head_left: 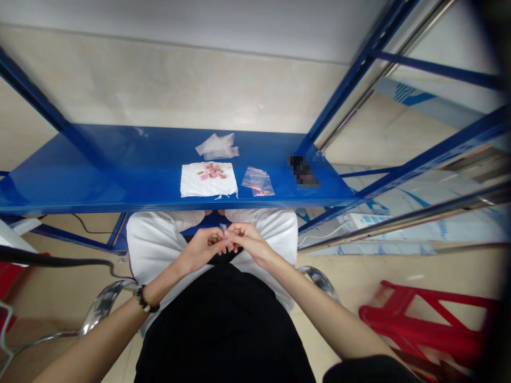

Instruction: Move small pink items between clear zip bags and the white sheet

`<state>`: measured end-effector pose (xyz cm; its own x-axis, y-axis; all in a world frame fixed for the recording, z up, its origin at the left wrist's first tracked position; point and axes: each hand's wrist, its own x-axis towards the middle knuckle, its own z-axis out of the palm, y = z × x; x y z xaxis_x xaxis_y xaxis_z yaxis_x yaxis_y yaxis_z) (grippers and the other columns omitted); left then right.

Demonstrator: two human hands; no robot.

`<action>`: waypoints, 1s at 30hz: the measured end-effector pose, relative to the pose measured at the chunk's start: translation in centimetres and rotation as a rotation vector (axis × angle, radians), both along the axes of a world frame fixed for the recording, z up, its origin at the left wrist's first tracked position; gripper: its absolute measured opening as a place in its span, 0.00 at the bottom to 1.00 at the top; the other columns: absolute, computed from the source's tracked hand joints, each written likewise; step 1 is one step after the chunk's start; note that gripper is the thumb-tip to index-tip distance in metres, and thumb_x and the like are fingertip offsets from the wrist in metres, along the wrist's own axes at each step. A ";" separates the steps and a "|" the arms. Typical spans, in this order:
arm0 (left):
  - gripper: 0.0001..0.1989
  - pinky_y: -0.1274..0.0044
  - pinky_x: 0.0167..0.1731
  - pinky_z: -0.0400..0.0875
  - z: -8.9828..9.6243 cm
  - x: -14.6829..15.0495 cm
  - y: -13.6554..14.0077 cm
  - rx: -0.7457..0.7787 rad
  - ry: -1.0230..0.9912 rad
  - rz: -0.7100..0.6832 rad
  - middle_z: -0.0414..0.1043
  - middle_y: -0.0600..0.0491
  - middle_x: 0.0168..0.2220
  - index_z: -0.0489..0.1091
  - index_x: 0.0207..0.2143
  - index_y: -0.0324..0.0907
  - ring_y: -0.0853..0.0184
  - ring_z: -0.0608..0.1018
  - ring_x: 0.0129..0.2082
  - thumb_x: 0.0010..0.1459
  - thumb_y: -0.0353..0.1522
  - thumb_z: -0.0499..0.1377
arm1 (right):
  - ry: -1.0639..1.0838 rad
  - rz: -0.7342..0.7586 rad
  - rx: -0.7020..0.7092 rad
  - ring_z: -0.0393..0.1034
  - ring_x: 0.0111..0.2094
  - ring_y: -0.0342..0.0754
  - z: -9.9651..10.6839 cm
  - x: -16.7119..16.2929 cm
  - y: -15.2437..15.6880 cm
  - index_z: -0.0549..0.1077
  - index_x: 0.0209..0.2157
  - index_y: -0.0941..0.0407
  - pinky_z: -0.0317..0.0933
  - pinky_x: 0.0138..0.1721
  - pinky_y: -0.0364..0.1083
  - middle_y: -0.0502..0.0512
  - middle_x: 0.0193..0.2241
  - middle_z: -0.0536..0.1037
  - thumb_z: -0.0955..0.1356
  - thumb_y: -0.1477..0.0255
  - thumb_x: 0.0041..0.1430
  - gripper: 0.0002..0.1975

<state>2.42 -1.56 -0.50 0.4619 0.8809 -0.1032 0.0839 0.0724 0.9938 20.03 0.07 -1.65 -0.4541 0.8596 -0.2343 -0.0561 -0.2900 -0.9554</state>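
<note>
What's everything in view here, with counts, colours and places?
Table: one, blue, centre
Cloth: one, white, front of table
Capsules: many, pink and brownish, on cloth
Flat bags: several, clear, behind cloth
Filled bags: about two, clear, right of cloth
Pixelated object: one, dark, table's right end
Stool: one, red, lower right
Chair: one, chrome, before table
Trousers: one pair, white, before table
Small piece: one, clear, over trousers
Bracelet: one, dark, left wrist
Left hand: one, bare, pinching small piece
Right hand: one, bare, pinching small piece

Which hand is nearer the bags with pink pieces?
Right: the right hand is nearly straight below the bags in the picture; the left hand is farther off, below and leftward.
</note>
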 end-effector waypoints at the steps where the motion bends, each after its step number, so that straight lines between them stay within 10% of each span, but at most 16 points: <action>1: 0.15 0.77 0.30 0.69 0.0 0.0 0.0 0.004 0.006 -0.006 0.77 0.48 0.31 0.72 0.32 0.37 0.69 0.75 0.27 0.58 0.42 0.61 | -0.002 0.005 0.004 0.65 0.21 0.40 0.0 0.0 0.0 0.72 0.28 0.58 0.57 0.23 0.39 0.49 0.21 0.74 0.73 0.55 0.52 0.20; 30: 0.13 0.80 0.22 0.59 1.3 -1.1 0.5 0.214 0.242 0.027 0.70 0.55 0.19 0.73 0.23 0.39 0.72 0.69 0.19 0.59 0.32 0.56 | -0.178 0.061 0.274 0.65 0.22 0.42 0.8 -0.7 0.5 0.69 0.26 0.57 0.56 0.24 0.42 0.49 0.21 0.71 0.69 0.56 0.57 0.18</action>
<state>1.32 -1.08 0.77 0.4224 0.9062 -0.0178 0.3207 -0.1310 0.9381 19.37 0.61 -0.89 -0.4795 0.8740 -0.0790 0.1285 -0.0191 -0.9915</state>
